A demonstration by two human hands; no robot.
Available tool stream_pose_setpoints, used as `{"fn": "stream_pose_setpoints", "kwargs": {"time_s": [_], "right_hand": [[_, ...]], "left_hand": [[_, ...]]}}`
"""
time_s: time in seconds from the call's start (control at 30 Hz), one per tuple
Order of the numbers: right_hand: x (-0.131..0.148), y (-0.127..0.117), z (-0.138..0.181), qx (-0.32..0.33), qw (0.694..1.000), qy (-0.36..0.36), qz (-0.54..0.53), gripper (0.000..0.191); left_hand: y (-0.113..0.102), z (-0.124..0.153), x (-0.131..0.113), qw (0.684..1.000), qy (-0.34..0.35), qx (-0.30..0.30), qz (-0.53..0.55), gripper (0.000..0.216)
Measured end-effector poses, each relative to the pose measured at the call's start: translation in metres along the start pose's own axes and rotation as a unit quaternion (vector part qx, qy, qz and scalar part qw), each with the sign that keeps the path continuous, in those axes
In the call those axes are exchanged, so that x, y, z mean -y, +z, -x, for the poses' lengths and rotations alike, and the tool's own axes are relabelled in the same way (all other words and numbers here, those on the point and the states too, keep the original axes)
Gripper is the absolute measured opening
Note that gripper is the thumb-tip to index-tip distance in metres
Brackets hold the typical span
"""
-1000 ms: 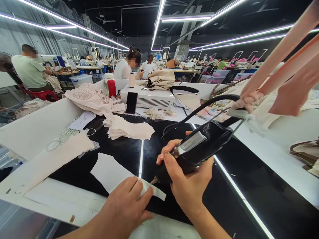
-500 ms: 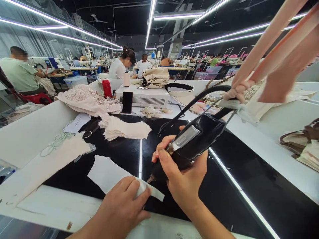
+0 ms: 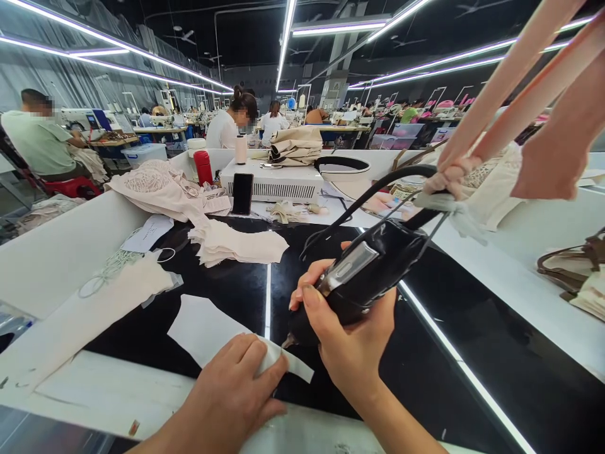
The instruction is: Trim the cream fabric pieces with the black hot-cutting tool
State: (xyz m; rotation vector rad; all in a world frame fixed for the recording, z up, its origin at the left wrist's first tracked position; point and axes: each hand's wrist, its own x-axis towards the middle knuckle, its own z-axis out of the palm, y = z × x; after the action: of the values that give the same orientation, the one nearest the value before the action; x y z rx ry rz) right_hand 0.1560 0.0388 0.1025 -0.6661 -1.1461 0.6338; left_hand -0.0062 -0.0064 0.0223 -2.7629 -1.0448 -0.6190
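With clock directions taken from the left hand (image 3: 241,378), the white cut piece (image 3: 203,328) lay on the black surface (image 3: 454,315), its wide end at ten o'clock and its narrow end at three. The left hand bent its fingers over it; whether that grip pinched or merely pressed, I could not tell. The right hand (image 3: 350,334) grasped a black corded tool (image 3: 373,268), its tip at two o'clock, close to the piece's edge; contact could not be made out. Pink knotted strips (image 3: 486,151) around the tool's rear stood in front of things toward two o'clock. The cord (image 3: 350,211) looped over the surface's far side. At twelve o'clock lay stacked beige cutouts (image 3: 241,243), with a phone (image 3: 242,193) propped upright beyond, against a vented white box (image 3: 283,185). A long beige strip (image 3: 108,309) lay at ten, a lace garment (image 3: 155,180) at eleven, near a red bottle (image 3: 203,167).
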Motion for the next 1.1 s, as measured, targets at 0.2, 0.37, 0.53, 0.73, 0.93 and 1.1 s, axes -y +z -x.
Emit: {"fn": "stream_pose_setpoints", "kwargs": {"time_s": [0.2,0.37,0.53,0.73,0.93,1.1], "right_hand": [[-0.005,0.009,-0.002,0.004,1.0,-0.003,-0.018,0.037],[-0.007,0.01,-0.003,0.007,1.0,-0.002,0.0,0.033],[-0.005,0.016,-0.006,-0.007,0.999,0.0,-0.035,0.035],[-0.005,0.021,-0.005,-0.003,0.999,0.012,-0.032,0.037],[-0.01,0.02,-0.003,-0.001,1.0,0.015,-0.012,0.037],[-0.01,0.022,-0.005,0.003,1.0,0.019,-0.016,0.035]], "left_hand": [[0.001,0.0,0.001,1.0,0.006,-0.028,-0.001,0.051],[0.001,0.0,0.002,0.999,0.012,-0.042,-0.006,0.046],[0.004,0.002,0.001,0.998,0.019,-0.066,-0.011,0.043],[0.006,0.005,-0.001,0.997,0.015,-0.075,-0.004,0.039],[0.01,0.006,-0.003,0.996,0.008,-0.084,-0.005,0.041],[0.013,0.007,-0.002,0.997,0.009,-0.072,-0.001,0.05]]}}
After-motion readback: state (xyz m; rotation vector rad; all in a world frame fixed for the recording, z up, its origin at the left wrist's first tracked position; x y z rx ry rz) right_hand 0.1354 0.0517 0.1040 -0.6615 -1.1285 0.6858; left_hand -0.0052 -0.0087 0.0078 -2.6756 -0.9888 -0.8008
